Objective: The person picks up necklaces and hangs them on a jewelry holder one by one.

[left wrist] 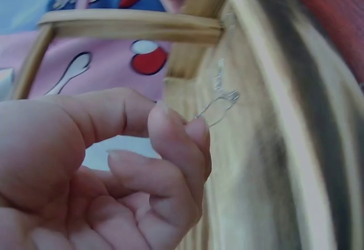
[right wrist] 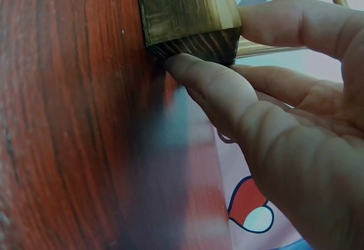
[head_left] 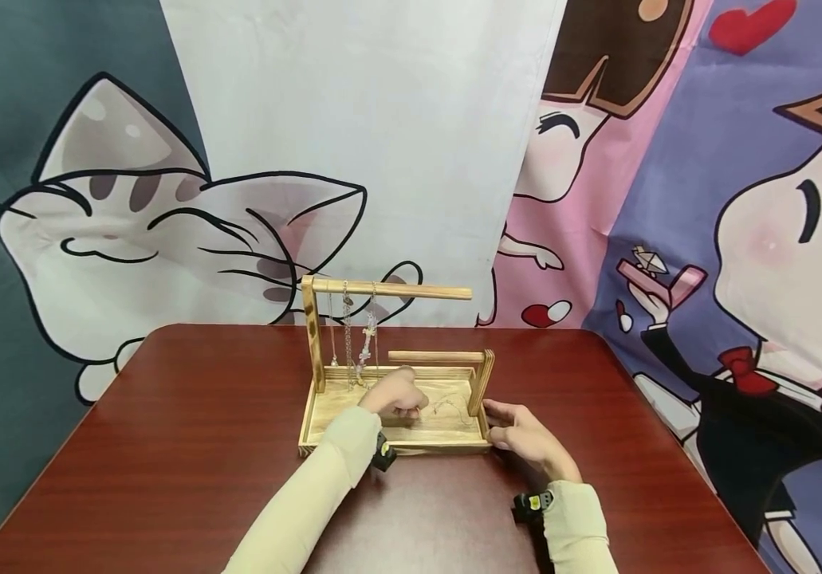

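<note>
My left hand (head_left: 398,392) reaches over the wooden jewelry stand's tray (head_left: 317,402), fingers curled. In the left wrist view, its thumb and fingertip pinch a thin silver chain (left wrist: 227,96), which forms a small loop past the fingertips and runs on along the tray floor. The far part of that chain (head_left: 446,404) lies loosely in the right half of the tray. My right hand (head_left: 528,437) rests against the tray's right end, its fingers fairly straight. In the right wrist view, the thumb touches the lower edge of the tray's corner (right wrist: 190,11) and another finger lies along its side.
Several necklaces (head_left: 348,335) hang from the stand's tall upper bar (head_left: 418,290) at the left. A lower bar (head_left: 435,356) on a short post stands at the right. Everything sits on a red-brown table (head_left: 202,414), with a cartoon-printed cloth (head_left: 382,119) behind.
</note>
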